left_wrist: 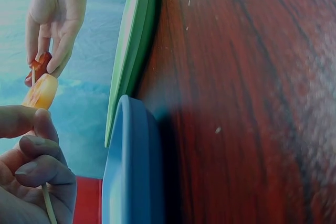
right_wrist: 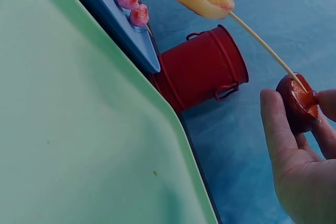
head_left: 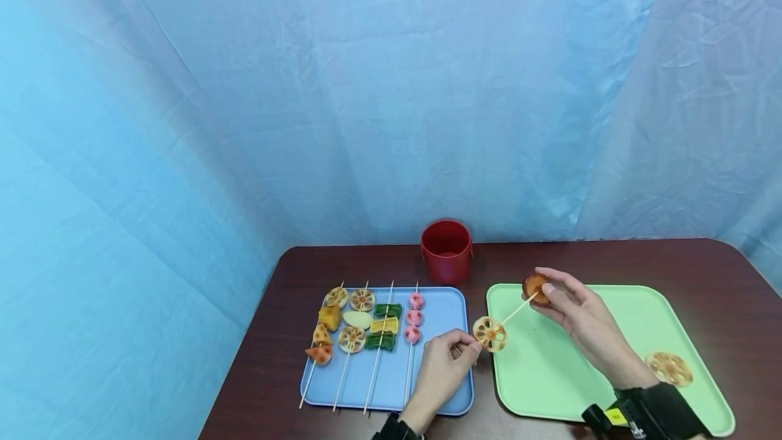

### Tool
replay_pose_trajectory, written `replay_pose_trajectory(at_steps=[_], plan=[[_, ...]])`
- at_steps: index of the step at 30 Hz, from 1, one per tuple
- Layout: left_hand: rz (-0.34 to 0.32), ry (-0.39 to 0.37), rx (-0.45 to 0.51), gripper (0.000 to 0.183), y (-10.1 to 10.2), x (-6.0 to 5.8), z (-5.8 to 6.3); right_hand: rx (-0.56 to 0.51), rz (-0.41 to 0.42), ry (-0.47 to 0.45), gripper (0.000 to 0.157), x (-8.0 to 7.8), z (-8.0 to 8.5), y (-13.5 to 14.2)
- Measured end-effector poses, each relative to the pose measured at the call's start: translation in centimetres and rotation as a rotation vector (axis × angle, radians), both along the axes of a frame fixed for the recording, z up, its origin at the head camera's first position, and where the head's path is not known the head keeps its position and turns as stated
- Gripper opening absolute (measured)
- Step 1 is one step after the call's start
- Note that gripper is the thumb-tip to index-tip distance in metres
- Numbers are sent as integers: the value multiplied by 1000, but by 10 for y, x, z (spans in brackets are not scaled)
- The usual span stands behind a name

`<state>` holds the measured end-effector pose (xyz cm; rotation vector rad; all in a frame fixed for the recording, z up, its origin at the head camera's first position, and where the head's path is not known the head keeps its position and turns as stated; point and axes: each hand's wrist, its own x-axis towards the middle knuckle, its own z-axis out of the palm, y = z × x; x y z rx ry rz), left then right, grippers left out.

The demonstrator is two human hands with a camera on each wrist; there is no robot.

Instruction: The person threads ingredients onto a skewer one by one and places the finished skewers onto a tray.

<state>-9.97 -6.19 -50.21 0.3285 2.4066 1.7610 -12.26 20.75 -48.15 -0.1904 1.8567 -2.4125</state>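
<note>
In the head view my left hand (head_left: 444,367) grips a wooden skewer (head_left: 519,309) just below a lotus root slice (head_left: 490,334) threaded on it. The stick's lower end emerges beneath the curled fingers in the left wrist view. My right hand (head_left: 589,331) pinches a round, reddish-brown food piece (right_wrist: 298,103) between thumb and fingers at the skewer's upper tip. The tip meets the piece's orange face; how deep it goes I cannot tell. Both hands are raised, the right one over the green tray (head_left: 550,392). Another lotus root slice (head_left: 670,368) lies on that tray.
A blue tray (head_left: 449,301) at left holds several loaded skewers, including one with pink balls (head_left: 414,318) and one with green and yellow pieces (head_left: 383,326). Behind it stands a red bucket (head_left: 447,250). The dark wooden table (head_left: 256,386) backs onto a blue curtain (head_left: 391,87).
</note>
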Motion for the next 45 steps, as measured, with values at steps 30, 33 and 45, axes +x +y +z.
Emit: replay_pose_trajectory(at_steps=[30,33,45], plan=[[56,25,82,9,12,2,4,394,-48,-62,52,7,0,-33],[76,28,75,10,12,2,4,388,-59,-71,51,8,0,-35],[70,26,57,6,10,1,4,379,-40,-39,45,10,-4,-36]])
